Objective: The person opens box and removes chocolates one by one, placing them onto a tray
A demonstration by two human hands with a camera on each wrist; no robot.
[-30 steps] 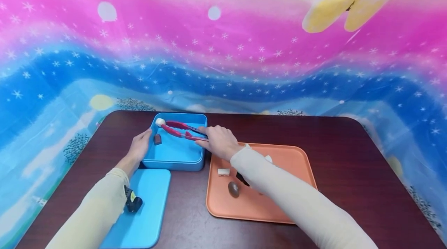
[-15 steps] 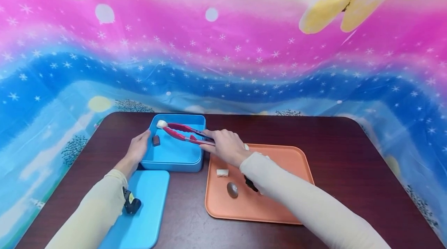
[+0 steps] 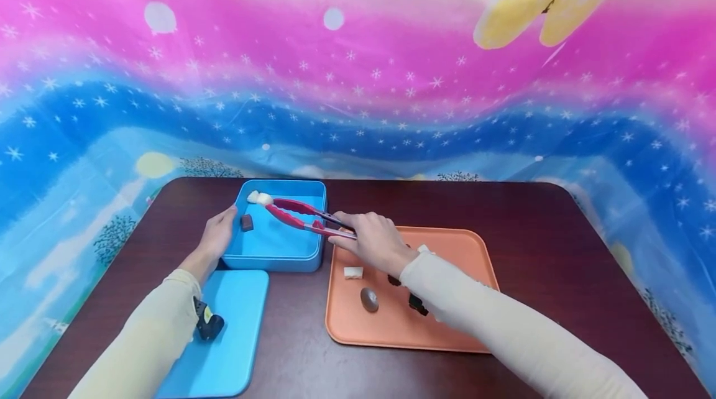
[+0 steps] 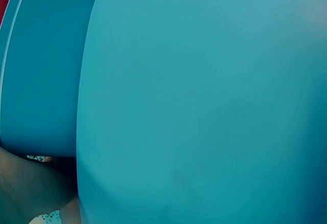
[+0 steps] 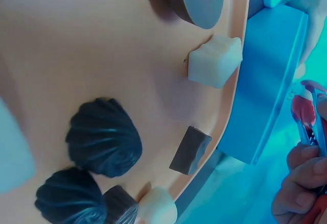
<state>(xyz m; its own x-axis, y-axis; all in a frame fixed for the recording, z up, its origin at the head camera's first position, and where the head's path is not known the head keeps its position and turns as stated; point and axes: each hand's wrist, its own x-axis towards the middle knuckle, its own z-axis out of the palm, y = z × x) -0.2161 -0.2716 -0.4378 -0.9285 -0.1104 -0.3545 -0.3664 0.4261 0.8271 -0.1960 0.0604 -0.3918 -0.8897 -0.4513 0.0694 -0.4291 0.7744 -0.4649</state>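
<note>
My right hand [image 3: 383, 240] grips a pair of red tongs [image 3: 296, 206] over the open blue box [image 3: 271, 264]. Close by the tong tips is a small white chocolate [image 3: 265, 199]; a second white chocolate [image 3: 253, 196] sits at the box's far left corner. A brown chocolate [image 3: 247, 222] lies near the left wall inside. With extended fingers my left hand [image 3: 217, 234] rests against the outside of that left wall, fingertips at the rim. In the right wrist view, curled fingers [image 5: 301, 183] wrap the tongs' handles.
An orange tray [image 3: 347, 330] right of the box bears a brown egg-shaped chocolate [image 3: 369, 299], a white chocolate piece [image 3: 353, 273] and, partly under my right arm, dark shell-shaped chocolates [image 5: 104, 137]. The blue lid [image 3: 240, 330] lies in front of the box, under my left forearm.
The tongs and my right hand have drawn back to the right. Two white chocolates now show at the box's far left corner, where one lump showed before. My left hand stays at the wall.
</note>
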